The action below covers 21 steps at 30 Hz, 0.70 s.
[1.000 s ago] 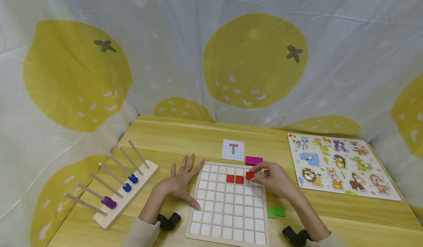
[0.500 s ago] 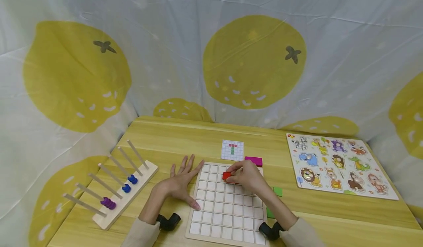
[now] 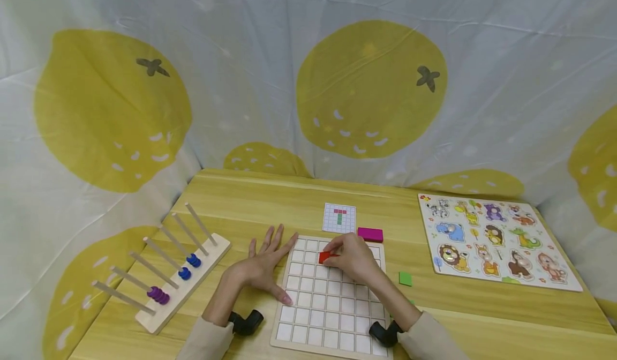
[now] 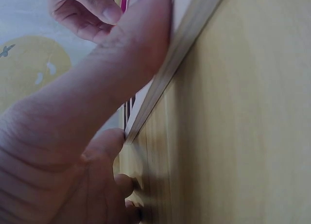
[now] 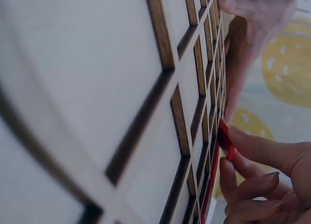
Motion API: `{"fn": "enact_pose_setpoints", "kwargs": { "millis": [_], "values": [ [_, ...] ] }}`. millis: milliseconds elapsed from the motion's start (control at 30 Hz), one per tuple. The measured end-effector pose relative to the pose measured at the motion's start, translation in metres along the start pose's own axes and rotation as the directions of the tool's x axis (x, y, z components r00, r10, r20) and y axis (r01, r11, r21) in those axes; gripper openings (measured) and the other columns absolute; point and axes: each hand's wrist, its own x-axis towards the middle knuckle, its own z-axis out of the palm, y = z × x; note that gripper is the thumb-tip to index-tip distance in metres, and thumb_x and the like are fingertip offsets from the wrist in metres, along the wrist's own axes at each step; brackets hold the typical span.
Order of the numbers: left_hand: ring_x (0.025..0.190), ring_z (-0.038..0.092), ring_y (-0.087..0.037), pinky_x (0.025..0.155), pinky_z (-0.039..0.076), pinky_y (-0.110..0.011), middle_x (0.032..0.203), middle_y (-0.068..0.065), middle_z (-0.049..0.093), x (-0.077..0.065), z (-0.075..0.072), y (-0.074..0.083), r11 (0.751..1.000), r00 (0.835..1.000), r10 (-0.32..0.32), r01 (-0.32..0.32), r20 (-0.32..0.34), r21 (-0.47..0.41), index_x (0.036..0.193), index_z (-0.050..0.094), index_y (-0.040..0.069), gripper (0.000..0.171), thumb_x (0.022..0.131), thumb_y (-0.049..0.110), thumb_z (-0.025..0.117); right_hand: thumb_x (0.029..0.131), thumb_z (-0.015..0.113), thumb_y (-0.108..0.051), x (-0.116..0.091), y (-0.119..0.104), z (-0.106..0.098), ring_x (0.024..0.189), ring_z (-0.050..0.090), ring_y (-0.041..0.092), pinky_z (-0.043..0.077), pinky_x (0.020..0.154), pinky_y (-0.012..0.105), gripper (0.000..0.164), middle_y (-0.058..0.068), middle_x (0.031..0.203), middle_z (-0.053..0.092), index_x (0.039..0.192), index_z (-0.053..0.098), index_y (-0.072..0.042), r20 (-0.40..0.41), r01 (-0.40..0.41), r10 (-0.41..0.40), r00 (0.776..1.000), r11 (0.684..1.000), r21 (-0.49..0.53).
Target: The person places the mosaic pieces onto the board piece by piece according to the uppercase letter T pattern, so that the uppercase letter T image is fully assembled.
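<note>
We see a gridded board (image 3: 316, 317) on the worktop (image 3: 250, 204), a left hand (image 3: 260, 266) with fingers spread wide at the board's left edge; beyond, a right hand (image 3: 355, 258) pinches a tilted red tile (image 3: 323, 257) near its far edge, a T-pattern card (image 3: 331, 224) lying toward the worktop's far edge.

Curtained-off play corner

Fruit-printed cloth (image 3: 241, 81) hangs around a wood-grain table (image 3: 270, 196); an animal puzzle (image 3: 501, 253), a bead rack (image 3: 185, 289) and a gridded board (image 3: 318, 301) suggest play or learning, though home or classroom cannot be told.
</note>
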Motion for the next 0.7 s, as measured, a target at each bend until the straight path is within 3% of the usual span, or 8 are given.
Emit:
{"fn": "enact_pose_setpoints", "kwargs": {
  "millis": [433, 700],
  "values": [
    [0.157, -0.021, -0.046, 0.119, -0.012, -0.078, 0.17, -0.024, -0.019, 0.0012, -0.0006, -0.0003, 1.0, 1.0, 0.004, -0.004, -0.002, 0.016, 0.168, 0.005, 0.018, 0.143, 0.063, 0.051, 0.096, 0.081, 0.087, -0.008, 0.0033, 0.0018, -0.0009, 0.084, 0.06, 0.016, 0.051, 0.073, 0.03, 0.018, 0.003, 0.097, 0.075, 0.098, 0.082, -0.008, 0.043, 0.029, -0.026, 0.999, 0.998, -0.053],
    [0.158, -0.021, -0.046, 0.119, -0.012, -0.078, 0.17, -0.024, -0.019, 0.0014, -0.0002, -0.0014, 1.0, 1.0, 0.006, -0.006, -0.001, 0.019, 0.168, 0.005, 0.019, 0.143, 0.063, 0.052, 0.096, 0.077, 0.09, -0.007, 0.0067, 0.0022, -0.001, 0.074, 0.056, 0.014, 0.047, 0.064, 0.027, 0.019, 0.003, 0.088, 0.074, 0.094, 0.083, -0.007, 0.046, 0.03, -0.029, 0.999, 0.999, -0.031]
  ]
}}
